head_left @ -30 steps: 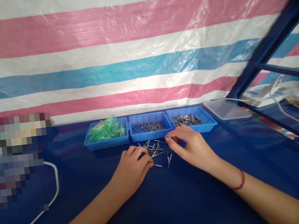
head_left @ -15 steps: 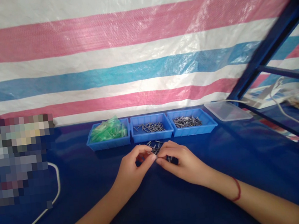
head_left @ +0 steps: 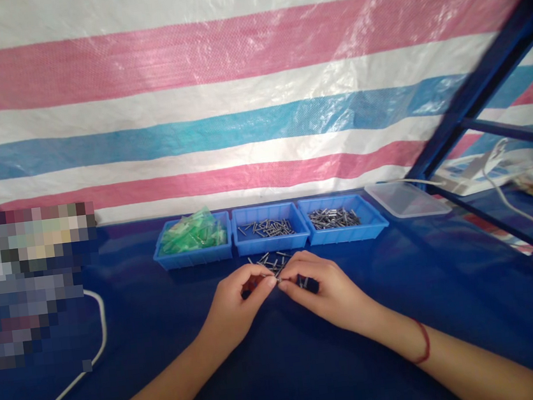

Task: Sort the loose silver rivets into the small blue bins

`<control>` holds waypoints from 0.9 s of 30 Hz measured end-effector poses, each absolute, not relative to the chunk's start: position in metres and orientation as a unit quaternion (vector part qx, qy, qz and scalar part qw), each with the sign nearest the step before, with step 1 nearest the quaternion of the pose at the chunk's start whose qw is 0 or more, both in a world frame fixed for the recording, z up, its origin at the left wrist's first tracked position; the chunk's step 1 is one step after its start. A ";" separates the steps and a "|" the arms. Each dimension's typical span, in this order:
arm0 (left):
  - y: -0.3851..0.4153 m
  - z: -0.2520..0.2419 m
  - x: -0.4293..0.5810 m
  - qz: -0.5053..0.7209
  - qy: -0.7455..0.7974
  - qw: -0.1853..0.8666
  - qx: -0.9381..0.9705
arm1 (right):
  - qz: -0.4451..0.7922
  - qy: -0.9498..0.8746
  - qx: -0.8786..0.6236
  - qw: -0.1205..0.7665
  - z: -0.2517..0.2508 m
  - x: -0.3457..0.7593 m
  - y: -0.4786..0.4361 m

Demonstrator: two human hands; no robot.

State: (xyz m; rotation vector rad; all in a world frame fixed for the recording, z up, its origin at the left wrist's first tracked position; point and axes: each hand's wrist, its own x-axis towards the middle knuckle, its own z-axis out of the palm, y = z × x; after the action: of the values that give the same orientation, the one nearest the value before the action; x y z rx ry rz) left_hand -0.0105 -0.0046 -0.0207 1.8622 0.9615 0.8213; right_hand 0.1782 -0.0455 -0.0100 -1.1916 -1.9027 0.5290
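Note:
My left hand [head_left: 239, 299] and my right hand [head_left: 327, 289] meet fingertip to fingertip above the blue table. Each one is closed in a pinch, thumb against forefinger. A tiny glint of a small metal piece [head_left: 278, 281] shows where the tips come together; its exact shape is covered by the fingers. Right behind them lies a loose heap of thin metal pins [head_left: 266, 258], some hidden by my right hand. Beyond the heap stand a middle blue bin [head_left: 271, 244] with similar pins and a right blue bin [head_left: 347, 234] holding a fuller pile of short metal pieces.
To the left, another blue bin [head_left: 196, 256] holds green plastic bags [head_left: 193, 231]. A clear plastic lid [head_left: 408, 198] lies at the back right. White cable [head_left: 103, 321] curves over the left side, near blurred-out items. A striped sheet [head_left: 231, 56] hangs behind.
My left hand has shifted very slightly, its fingertips drawing a little back from my right, and the metal between the tips shows more. The bins have stayed put.

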 end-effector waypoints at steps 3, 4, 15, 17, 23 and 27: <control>-0.004 -0.021 -0.011 0.327 0.381 0.429 0.751 | 0.212 -0.743 -0.474 0.423 -0.012 0.178 -0.045; -0.003 -0.021 -0.011 0.327 0.379 0.429 0.752 | 0.213 -0.739 -0.473 0.430 -0.013 0.178 -0.045; -0.005 -0.017 -0.011 0.303 0.370 0.357 0.803 | 0.185 -0.739 -0.464 0.453 -0.010 0.180 -0.045; -0.006 -0.015 -0.010 0.304 0.367 0.329 0.815 | 0.163 -0.743 -0.462 0.456 -0.006 0.182 -0.045; -0.004 -0.013 -0.012 0.300 0.351 0.227 0.858 | 0.014 -0.664 -0.543 0.513 0.002 0.218 -0.029; -0.002 -0.017 -0.013 0.268 0.350 0.142 0.886 | -0.113 -0.609 -0.637 0.458 -0.001 0.248 -0.013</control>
State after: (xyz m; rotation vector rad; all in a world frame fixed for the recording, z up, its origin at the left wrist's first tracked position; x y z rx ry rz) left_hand -0.0131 -0.0023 -0.0167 2.5581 1.0093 0.7729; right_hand 0.2479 -0.0128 -0.0014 -1.5702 -1.5011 -0.2796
